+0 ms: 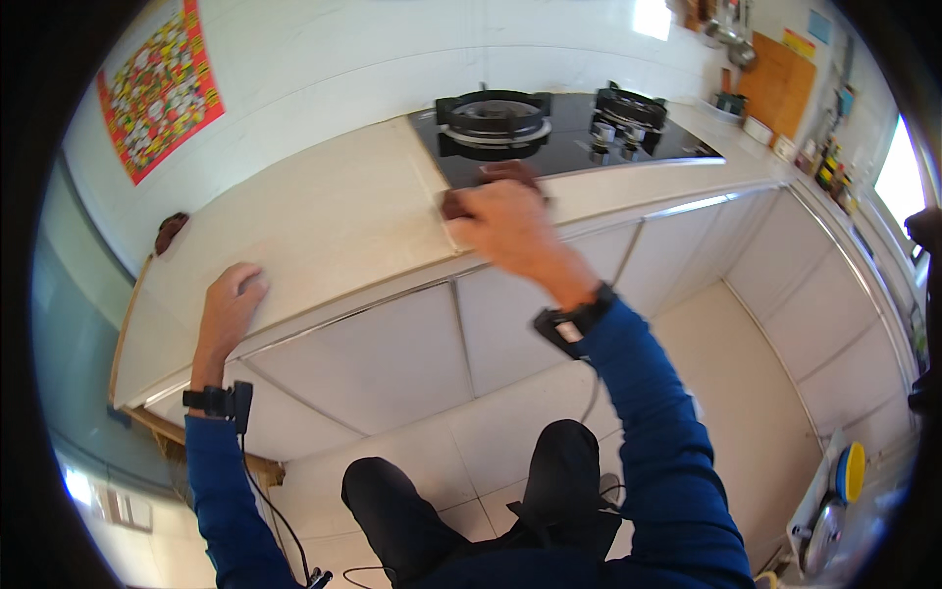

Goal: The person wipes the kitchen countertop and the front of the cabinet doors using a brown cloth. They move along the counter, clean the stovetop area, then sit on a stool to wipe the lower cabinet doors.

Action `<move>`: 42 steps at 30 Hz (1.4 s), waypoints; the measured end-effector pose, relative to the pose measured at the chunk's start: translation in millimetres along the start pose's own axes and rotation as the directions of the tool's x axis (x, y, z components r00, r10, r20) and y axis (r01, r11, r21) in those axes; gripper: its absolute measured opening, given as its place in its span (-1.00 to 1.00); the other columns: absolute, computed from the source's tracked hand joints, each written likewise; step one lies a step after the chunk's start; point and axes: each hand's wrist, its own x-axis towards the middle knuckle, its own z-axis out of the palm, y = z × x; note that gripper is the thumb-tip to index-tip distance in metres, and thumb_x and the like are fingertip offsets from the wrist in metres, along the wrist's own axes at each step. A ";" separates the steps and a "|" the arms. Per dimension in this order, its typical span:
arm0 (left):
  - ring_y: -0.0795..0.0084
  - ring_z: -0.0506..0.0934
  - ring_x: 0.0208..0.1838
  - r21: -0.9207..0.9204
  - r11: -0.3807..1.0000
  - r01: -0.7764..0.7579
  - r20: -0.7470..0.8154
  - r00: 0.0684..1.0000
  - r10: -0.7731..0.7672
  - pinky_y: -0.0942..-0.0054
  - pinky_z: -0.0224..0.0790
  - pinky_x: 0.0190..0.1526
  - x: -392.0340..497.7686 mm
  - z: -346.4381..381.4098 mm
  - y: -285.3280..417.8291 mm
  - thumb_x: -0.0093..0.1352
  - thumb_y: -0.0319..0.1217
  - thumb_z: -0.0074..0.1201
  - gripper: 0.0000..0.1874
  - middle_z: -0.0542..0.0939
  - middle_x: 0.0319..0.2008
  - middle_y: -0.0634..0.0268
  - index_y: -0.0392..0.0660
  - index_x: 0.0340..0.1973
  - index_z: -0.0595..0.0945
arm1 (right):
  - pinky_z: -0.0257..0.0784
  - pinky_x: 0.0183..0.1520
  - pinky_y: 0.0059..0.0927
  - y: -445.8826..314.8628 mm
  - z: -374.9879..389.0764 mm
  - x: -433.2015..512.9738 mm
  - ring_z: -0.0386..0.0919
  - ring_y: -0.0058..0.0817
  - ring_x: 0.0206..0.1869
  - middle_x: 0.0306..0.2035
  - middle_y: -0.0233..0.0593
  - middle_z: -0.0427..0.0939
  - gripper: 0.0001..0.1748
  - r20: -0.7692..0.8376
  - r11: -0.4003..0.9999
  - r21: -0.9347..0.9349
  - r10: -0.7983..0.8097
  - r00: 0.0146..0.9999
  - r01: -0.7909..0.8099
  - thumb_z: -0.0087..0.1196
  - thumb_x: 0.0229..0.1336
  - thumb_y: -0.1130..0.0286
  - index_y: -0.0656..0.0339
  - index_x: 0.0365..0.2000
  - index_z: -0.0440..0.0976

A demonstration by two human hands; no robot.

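Observation:
My right hand [504,224], somewhat blurred, grips a dark brown cloth [510,174] at the front left corner of the black gas hob [567,151]. Part of the cloth shows past my fingers, over the hob's edge and the pale countertop [331,206]. My left hand [232,302] rests on the countertop near its front edge, fingers curled, with no object visible in it. A second dark brown item [171,232], perhaps a cloth, lies at the countertop's far left corner against the wall.
Two burners with black pan supports [494,114] and metal knobs stand on the hob. Farther right are a wooden cutting board [778,88], hanging utensils [739,51] and several bottles [831,173]. White cabinets [368,353] run below the counter. Black cables hang from both wrists.

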 end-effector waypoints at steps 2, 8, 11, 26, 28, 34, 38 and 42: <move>0.10 0.68 0.05 0.061 0.997 -0.045 -0.039 0.998 0.047 0.26 0.49 0.13 -1.7 0.7 1.1 0.40 -0.31 0.21 -0.64 0.72 -0.03 -0.03 -0.31 -0.01 0.69 | 0.43 -0.07 0.01 34.1 -34.6 -16.0 0.61 -0.01 -0.18 -0.34 0.00 0.64 -0.73 -0.022 0.984 -0.121 0.126 0.992 -0.128 0.18 0.26 0.22 0.19 -0.21 0.67; 0.02 0.65 -0.05 0.133 0.990 -0.038 -0.065 0.997 0.047 0.23 0.50 0.06 -2.9 0.0 5.7 0.38 -0.27 0.23 -0.65 0.70 -0.11 -0.02 -0.31 -0.08 0.69 | 0.41 0.15 0.00 65.5 -63.2 -39.6 0.56 0.01 0.09 0.00 0.00 0.65 -0.52 -0.091 0.901 -0.388 0.173 0.981 -0.195 0.14 0.38 0.13 0.28 0.11 0.57; -0.04 0.65 -0.02 0.158 0.987 -0.025 -0.043 0.999 0.032 0.20 0.50 0.07 -0.7 -0.8 5.4 0.40 -0.28 0.18 -0.68 0.70 -0.10 -0.04 -0.30 -0.13 0.71 | 0.40 0.13 0.02 37.6 -25.3 -23.0 0.51 0.01 0.07 -0.04 -0.02 0.61 -0.50 -0.094 0.913 -0.391 0.089 0.992 -0.118 0.17 0.34 0.12 0.28 0.11 0.56; 0.17 0.62 -0.11 -0.315 0.949 0.032 -0.234 0.966 -0.110 0.28 0.47 0.00 -8.4 -10.8 2.4 0.54 -0.24 0.03 -0.66 0.69 -0.19 0.01 -0.31 -0.13 0.67 | 0.29 0.25 0.06 -187.6 117.0 64.0 0.42 -0.04 0.17 0.06 -0.07 0.52 -0.47 0.077 0.868 0.299 -0.436 0.897 0.396 0.19 0.29 0.12 0.20 0.16 0.51; 0.26 0.64 -0.08 -0.332 0.941 0.062 -0.219 0.965 -0.141 0.34 0.48 0.03 -8.5 -11.8 0.8 0.54 -0.24 0.05 -0.67 0.71 -0.15 0.07 -0.30 -0.09 0.68 | 0.27 0.26 0.11 -162.9 104.6 59.8 0.41 -0.04 0.20 0.11 -0.06 0.51 -0.48 0.127 0.910 0.043 -0.415 0.901 0.413 0.15 0.32 0.12 0.18 0.18 0.50; 0.10 0.67 0.00 -0.210 0.977 0.048 -0.246 0.964 -0.100 0.26 0.49 0.08 -5.3 -1.8 -5.7 0.51 -0.22 0.06 -0.64 0.72 -0.09 -0.04 -0.29 -0.07 0.71 | 0.11 0.43 0.30 -100.1 62.4 38.7 0.30 0.19 0.39 0.29 0.10 0.44 -0.37 0.152 0.964 -0.251 0.131 0.980 -0.090 -0.01 0.43 -0.07 0.09 0.31 0.44; 0.09 0.67 -0.03 -0.194 0.980 0.037 -0.217 0.973 -0.080 0.23 0.49 0.05 -2.4 -1.2 -6.2 0.51 -0.20 0.05 -0.62 0.72 -0.11 -0.05 -0.30 -0.07 0.70 | 0.24 0.31 0.25 -120.1 77.0 51.9 0.38 0.11 0.30 0.18 0.04 0.51 -0.38 0.212 0.972 -0.214 0.146 0.966 -0.100 0.03 0.40 -0.06 0.10 0.28 0.46; 0.16 0.65 -0.11 -0.327 0.944 0.045 -0.208 0.971 -0.118 0.27 0.49 0.01 -4.9 -5.2 -3.8 0.52 -0.19 0.05 -0.61 0.72 -0.15 0.00 -0.32 -0.08 0.70 | 0.29 0.23 0.21 -175.0 121.5 72.7 0.43 0.04 0.21 0.08 -0.01 0.54 -0.39 0.198 0.992 -0.070 -0.089 0.976 0.105 0.10 0.36 -0.03 0.14 0.24 0.48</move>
